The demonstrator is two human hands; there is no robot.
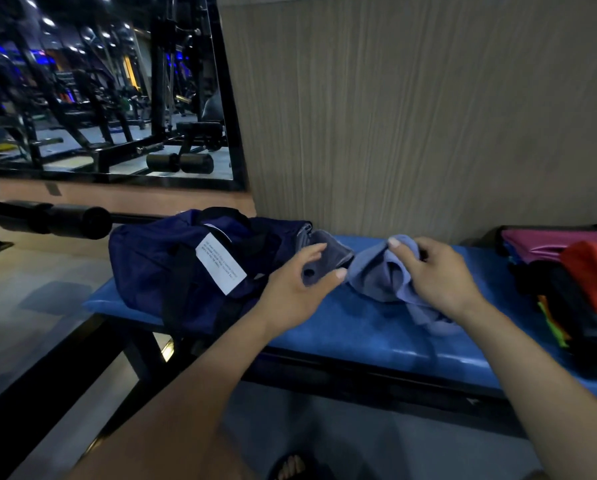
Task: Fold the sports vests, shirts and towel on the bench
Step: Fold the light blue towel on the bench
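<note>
A crumpled grey-blue cloth [376, 275] lies bunched on the blue padded bench [376, 337], reaching from the bag's open end toward the bench's front. My right hand [435, 271] pinches its raised upper fold between thumb and fingers. Spread just left of the cloth's grey end, my left hand [297, 285] has its thumb tip touching the fabric and its fingers held apart over it. A pile of folded clothes [574, 282] in pink, red, black and neon green sits at the bench's right end.
A navy duffel bag [186, 268] with a white label lies on the bench's left end. A wood-grain wall [428, 116] rises behind the bench. A large mirror [99, 88] at left reflects gym machines. A black padded bar [65, 221] juts in from the left.
</note>
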